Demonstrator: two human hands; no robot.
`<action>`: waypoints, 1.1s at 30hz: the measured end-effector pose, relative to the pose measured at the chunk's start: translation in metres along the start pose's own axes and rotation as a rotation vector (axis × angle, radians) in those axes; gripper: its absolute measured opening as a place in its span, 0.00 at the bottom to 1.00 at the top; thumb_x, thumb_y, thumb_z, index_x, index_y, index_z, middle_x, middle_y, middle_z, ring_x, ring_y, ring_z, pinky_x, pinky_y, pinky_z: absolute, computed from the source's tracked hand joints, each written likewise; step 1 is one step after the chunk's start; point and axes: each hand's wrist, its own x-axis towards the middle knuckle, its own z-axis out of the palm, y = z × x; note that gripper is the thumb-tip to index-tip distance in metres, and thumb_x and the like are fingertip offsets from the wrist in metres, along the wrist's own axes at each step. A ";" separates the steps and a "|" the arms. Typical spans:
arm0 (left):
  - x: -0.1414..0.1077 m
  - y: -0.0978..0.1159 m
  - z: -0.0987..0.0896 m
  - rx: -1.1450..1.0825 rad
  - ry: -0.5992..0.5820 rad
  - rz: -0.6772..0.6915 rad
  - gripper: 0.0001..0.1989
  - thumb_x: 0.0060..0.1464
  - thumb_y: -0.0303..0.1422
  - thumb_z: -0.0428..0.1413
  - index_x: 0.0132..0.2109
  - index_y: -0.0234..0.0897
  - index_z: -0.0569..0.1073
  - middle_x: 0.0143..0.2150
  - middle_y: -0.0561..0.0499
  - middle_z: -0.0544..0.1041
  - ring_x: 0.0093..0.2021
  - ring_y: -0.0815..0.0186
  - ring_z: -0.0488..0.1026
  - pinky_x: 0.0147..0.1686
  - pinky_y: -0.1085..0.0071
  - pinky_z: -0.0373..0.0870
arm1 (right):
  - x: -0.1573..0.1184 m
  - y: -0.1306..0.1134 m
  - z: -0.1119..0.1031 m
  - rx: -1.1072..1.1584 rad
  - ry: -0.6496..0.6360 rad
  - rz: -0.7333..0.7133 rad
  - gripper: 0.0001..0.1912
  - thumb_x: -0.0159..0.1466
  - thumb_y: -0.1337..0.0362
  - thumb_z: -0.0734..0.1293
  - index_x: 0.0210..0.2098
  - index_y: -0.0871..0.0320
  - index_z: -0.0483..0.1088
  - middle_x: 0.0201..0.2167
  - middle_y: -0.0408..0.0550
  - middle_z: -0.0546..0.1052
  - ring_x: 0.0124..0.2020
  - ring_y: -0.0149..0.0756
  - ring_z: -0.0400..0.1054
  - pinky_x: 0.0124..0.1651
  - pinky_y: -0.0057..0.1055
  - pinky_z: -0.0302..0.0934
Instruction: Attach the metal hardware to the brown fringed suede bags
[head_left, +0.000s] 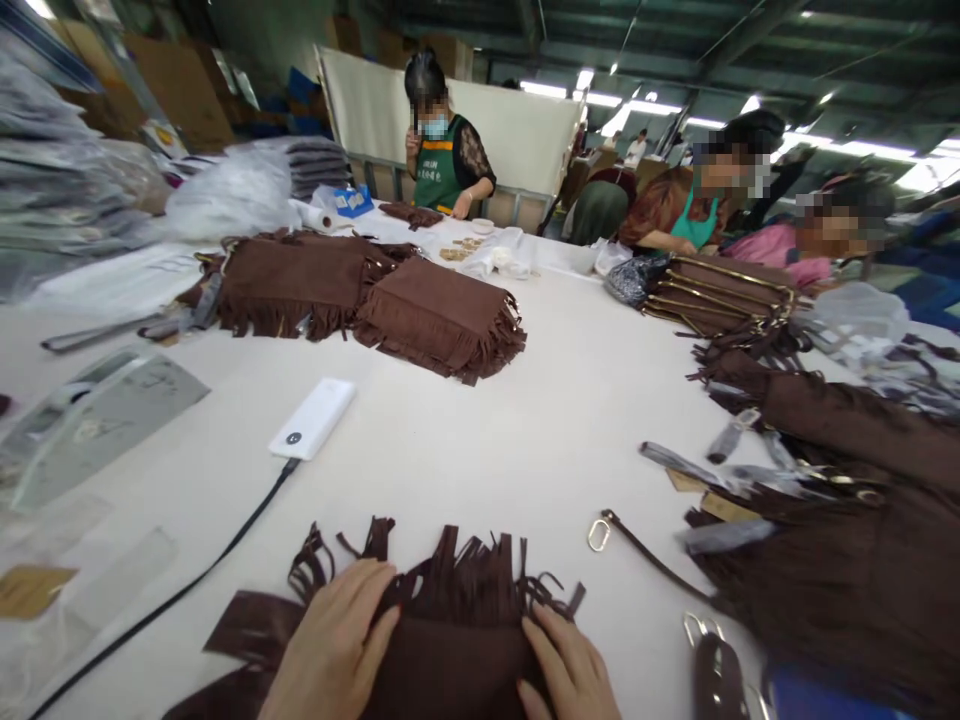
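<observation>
A dark brown fringed bag (457, 660) lies at the bottom centre of the view, its fringe pointing away from me across the pale table. My left hand (337, 640) rests on the bag's left side, fingers extended over the edge where the fringe begins. On the right side, my right hand (566, 665) lies with its fingers spread on the same edge. Neither hand is closed around the bag. To the right of it, a thin brown strap (660, 560) with a gold ring lies on the table.
A white power bank (313, 418) with a black cable lies left of centre. Stacked brown bags (435, 310) stand beyond it. More fringed bags (862, 530) pile up at the right. A person in a green apron (439, 165) works across the table (480, 450); others are at the right.
</observation>
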 end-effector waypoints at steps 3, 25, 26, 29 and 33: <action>-0.041 -0.003 0.000 0.210 0.125 0.089 0.19 0.57 0.41 0.45 0.51 0.36 0.67 0.47 0.41 0.75 0.47 0.55 0.72 0.43 0.60 0.71 | 0.002 -0.005 -0.003 -0.026 0.010 0.006 0.24 0.63 0.61 0.61 0.57 0.57 0.60 0.54 0.55 0.69 0.53 0.44 0.65 0.50 0.39 0.67; -0.133 0.043 -0.018 0.037 -0.082 -0.386 0.36 0.44 0.44 0.45 0.56 0.23 0.61 0.58 0.31 0.63 0.58 0.50 0.61 0.54 0.55 0.62 | -0.110 -0.050 -0.019 0.293 0.217 0.291 0.28 0.50 0.75 0.58 0.52 0.63 0.64 0.49 0.55 0.71 0.52 0.42 0.65 0.55 0.37 0.60; -0.138 0.047 -0.017 0.047 -0.094 -0.380 0.36 0.46 0.44 0.45 0.58 0.23 0.60 0.60 0.30 0.60 0.59 0.48 0.60 0.54 0.52 0.62 | -0.113 -0.050 -0.023 0.281 0.230 0.301 0.28 0.51 0.75 0.58 0.53 0.64 0.63 0.51 0.57 0.70 0.54 0.43 0.63 0.57 0.39 0.59; -0.150 0.050 -0.016 0.069 -0.123 -0.359 0.33 0.50 0.43 0.43 0.60 0.28 0.57 0.62 0.31 0.56 0.59 0.47 0.60 0.52 0.50 0.63 | -0.116 -0.054 -0.032 0.152 0.273 0.278 0.28 0.55 0.74 0.56 0.56 0.65 0.61 0.56 0.62 0.64 0.58 0.50 0.57 0.58 0.48 0.54; -0.155 0.043 -0.015 0.071 -0.132 -0.322 0.30 0.53 0.40 0.42 0.61 0.31 0.56 0.63 0.35 0.55 0.60 0.53 0.60 0.54 0.56 0.63 | -0.095 -0.059 -0.034 -0.005 0.257 0.025 0.29 0.53 0.77 0.56 0.55 0.63 0.63 0.59 0.58 0.62 0.60 0.49 0.53 0.59 0.48 0.50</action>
